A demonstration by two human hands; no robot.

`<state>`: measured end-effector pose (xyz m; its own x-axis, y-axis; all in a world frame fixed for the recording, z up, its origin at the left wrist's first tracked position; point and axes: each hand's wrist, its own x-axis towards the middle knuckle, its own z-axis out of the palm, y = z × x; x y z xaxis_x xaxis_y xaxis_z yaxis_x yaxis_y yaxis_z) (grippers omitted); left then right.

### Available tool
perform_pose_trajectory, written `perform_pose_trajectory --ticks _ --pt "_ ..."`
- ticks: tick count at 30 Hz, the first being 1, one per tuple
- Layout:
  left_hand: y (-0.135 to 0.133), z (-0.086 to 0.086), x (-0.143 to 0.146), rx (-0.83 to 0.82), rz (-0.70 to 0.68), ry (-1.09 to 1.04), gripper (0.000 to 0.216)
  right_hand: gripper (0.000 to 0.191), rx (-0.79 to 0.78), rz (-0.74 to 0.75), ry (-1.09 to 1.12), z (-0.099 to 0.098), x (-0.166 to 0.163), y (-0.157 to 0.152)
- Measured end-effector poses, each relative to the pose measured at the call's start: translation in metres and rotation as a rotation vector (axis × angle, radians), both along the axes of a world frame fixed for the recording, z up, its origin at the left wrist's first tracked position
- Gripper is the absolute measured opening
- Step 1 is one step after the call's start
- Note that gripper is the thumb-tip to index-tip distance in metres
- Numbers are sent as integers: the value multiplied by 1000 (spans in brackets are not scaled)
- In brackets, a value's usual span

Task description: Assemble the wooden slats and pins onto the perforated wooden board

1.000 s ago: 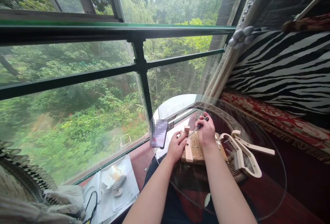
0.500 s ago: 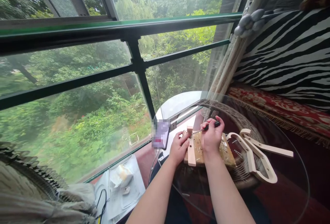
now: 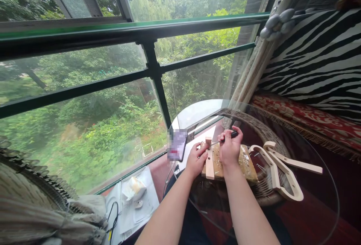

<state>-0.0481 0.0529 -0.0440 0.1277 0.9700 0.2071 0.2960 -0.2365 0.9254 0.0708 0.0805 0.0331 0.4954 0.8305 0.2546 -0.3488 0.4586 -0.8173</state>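
My left hand [image 3: 196, 160] is closed on the upper part of a pale wooden strip [image 3: 209, 168] with dark holes along it. The strip lies on a thick tan board [image 3: 219, 173]. In my right hand [image 3: 230, 152], the fingers wrap round the black handle of a screwdriver [image 3: 234, 134]. Its thin metal shaft points left at the strip, beside my left fingertips; fingers hide the exact tip. Small bits and what look like screws [image 3: 246, 155] are scattered on the board's right part.
Bent pale wooden pieces [image 3: 290, 183] lie right of the board on the round glass table [image 3: 316, 215], with loose screws [image 3: 261, 167] between. A phone [image 3: 177, 145] stands at the left by the window. Papers [image 3: 152, 196] lie at lower left.
My right hand with the screwdriver has moved slightly left, nearer the strip, and its fingers have shifted on the handle. My left hand stays on the strip. The view has shifted slightly.
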Motion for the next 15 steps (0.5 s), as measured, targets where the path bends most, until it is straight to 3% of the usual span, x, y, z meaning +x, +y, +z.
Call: perform_pose_trajectory --ticks 9,15 --pt "1 1 0 -57 -3 -27 37 62 -54 103 64 4 5 -5" --pt "1 1 3 -86 -55 -159 39 45 -57 175 -199 -6 -8 -11"
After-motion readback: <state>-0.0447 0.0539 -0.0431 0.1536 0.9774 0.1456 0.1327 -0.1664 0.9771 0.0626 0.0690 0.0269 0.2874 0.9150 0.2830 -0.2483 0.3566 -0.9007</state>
